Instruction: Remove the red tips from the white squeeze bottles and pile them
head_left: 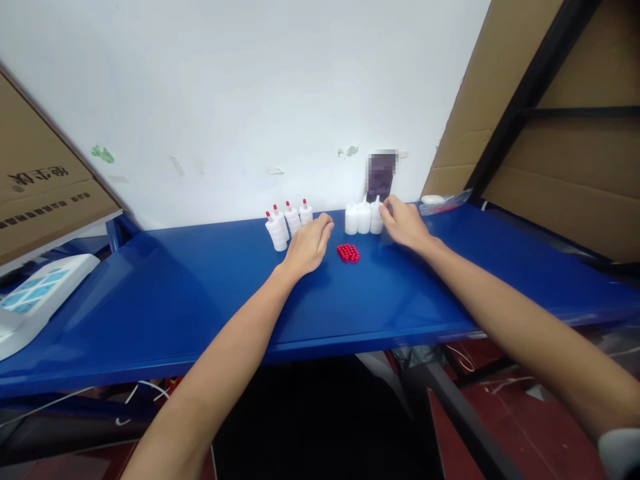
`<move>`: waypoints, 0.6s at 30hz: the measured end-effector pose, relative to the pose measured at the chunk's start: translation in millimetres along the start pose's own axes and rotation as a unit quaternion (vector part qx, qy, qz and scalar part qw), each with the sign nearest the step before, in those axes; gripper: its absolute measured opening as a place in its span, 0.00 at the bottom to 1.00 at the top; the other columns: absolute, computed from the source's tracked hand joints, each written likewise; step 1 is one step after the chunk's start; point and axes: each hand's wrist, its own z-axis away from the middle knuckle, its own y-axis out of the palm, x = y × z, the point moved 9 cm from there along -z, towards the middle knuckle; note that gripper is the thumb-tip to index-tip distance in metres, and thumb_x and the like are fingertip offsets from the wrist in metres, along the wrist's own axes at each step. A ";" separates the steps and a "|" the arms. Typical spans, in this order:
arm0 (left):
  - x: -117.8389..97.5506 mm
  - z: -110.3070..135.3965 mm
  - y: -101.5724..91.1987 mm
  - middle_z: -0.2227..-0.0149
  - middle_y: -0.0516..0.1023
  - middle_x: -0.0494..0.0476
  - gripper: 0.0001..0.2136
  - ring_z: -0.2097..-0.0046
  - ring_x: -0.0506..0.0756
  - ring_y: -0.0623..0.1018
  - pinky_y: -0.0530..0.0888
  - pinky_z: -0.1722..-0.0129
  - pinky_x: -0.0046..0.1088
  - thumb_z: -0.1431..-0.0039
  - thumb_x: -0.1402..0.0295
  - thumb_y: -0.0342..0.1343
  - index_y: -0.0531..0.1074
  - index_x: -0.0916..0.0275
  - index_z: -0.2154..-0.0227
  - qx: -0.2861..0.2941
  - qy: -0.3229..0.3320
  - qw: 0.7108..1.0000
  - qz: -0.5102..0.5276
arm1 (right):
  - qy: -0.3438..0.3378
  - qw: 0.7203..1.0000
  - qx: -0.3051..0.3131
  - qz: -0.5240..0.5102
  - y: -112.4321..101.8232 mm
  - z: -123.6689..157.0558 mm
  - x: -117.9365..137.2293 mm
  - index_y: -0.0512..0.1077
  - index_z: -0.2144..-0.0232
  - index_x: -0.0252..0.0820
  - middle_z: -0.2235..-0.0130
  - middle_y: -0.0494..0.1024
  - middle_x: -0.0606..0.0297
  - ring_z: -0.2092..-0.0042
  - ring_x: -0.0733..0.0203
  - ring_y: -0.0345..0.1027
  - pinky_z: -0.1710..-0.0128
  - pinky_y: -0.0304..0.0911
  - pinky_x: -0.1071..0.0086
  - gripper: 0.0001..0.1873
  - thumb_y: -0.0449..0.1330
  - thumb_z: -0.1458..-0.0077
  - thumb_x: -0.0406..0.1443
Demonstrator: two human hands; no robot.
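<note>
Fingers curled together, my left hand point(309, 244) is just above the blue table, beside a group of white squeeze bottles point(278, 237) with red-tipped nozzles. Anything inside its fingers is hidden from me. My right hand point(404, 221) has its thumb and fingers closed at the side of a white squeeze bottle point(377, 217) with a bare white nozzle. That bottle stands at the right end of a cluster of similar uncapped white bottles point(351, 220). Between my hands, several small red caps point(349, 253) lie in a tight patch on the table.
A phone-like dark device point(381, 175) leans on the white wall behind the bottles. On the blue table point(200, 293), a clear plastic bag point(447, 201) lies at the back right and a white device with blue panels point(43, 293) sits far left. Cardboard point(45, 180) flanks the table.
</note>
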 end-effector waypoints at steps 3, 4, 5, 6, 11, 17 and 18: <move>0.4 0.5 -2.5 0.67 0.76 0.55 0.14 0.66 0.54 0.74 0.69 0.64 0.33 0.26 0.59 0.40 0.68 0.60 0.58 -0.012 -0.013 1.000 -0.010 | 0.001 1.000 -0.005 -0.005 -0.5 -0.2 -0.7 0.71 0.59 0.43 0.68 0.78 0.55 0.64 0.47 0.69 0.64 0.59 0.61 0.16 0.49 0.33 0.45; 0.3 0.6 -2.1 0.67 0.76 0.55 0.13 0.67 0.54 0.74 0.68 0.64 0.32 0.27 0.60 0.43 0.68 0.60 0.59 -0.012 -0.014 1.000 -0.016 | 0.002 1.000 -0.006 -0.006 -0.7 -0.3 -1.1 0.71 0.59 0.43 0.68 0.78 0.55 0.64 0.48 0.69 0.64 0.59 0.61 0.16 0.49 0.33 0.45; 0.0 0.6 -1.1 0.67 0.77 0.54 0.12 0.67 0.54 0.74 0.68 0.65 0.31 0.28 0.60 0.46 0.69 0.60 0.60 -0.010 -0.012 1.000 -0.023 | 0.003 1.000 -0.007 -0.007 -0.9 -0.4 -1.4 0.71 0.59 0.43 0.68 0.78 0.55 0.64 0.48 0.69 0.64 0.59 0.61 0.16 0.49 0.33 0.45; -0.3 0.7 0.2 0.68 0.77 0.54 0.11 0.67 0.54 0.74 0.68 0.65 0.31 0.29 0.60 0.48 0.70 0.61 0.62 -0.008 -0.009 0.999 -0.029 | 0.005 1.000 -0.005 -0.008 -0.9 -0.4 -1.6 0.71 0.59 0.43 0.67 0.78 0.55 0.64 0.48 0.69 0.64 0.59 0.61 0.16 0.48 0.33 0.45; -0.3 0.3 4.3 0.71 0.76 0.54 0.12 0.67 0.54 0.74 0.68 0.64 0.31 0.34 0.59 0.55 0.72 0.61 0.69 -0.013 0.007 0.998 -0.057 | 0.011 1.000 0.001 -0.010 -0.8 -1.2 -1.1 0.71 0.60 0.44 0.67 0.78 0.55 0.64 0.48 0.69 0.64 0.57 0.62 0.14 0.49 0.33 0.43; -2.9 0.0 7.9 0.68 0.75 0.55 0.11 0.64 0.55 0.73 0.68 0.62 0.33 0.32 0.61 0.53 0.70 0.61 0.69 0.007 0.017 0.996 -0.090 | 0.002 0.999 -0.017 -0.042 -7.9 1.0 9.3 0.70 0.66 0.44 0.71 0.76 0.60 0.67 0.51 0.67 0.65 0.55 0.64 0.12 0.51 0.35 0.42; -3.7 0.4 8.7 0.67 0.75 0.56 0.10 0.63 0.56 0.73 0.69 0.61 0.33 0.32 0.62 0.53 0.69 0.61 0.68 0.013 0.017 0.995 -0.096 | -0.011 0.998 -0.017 -0.055 -8.5 3.6 16.8 0.69 0.69 0.44 0.73 0.75 0.61 0.68 0.53 0.67 0.66 0.55 0.64 0.13 0.51 0.35 0.42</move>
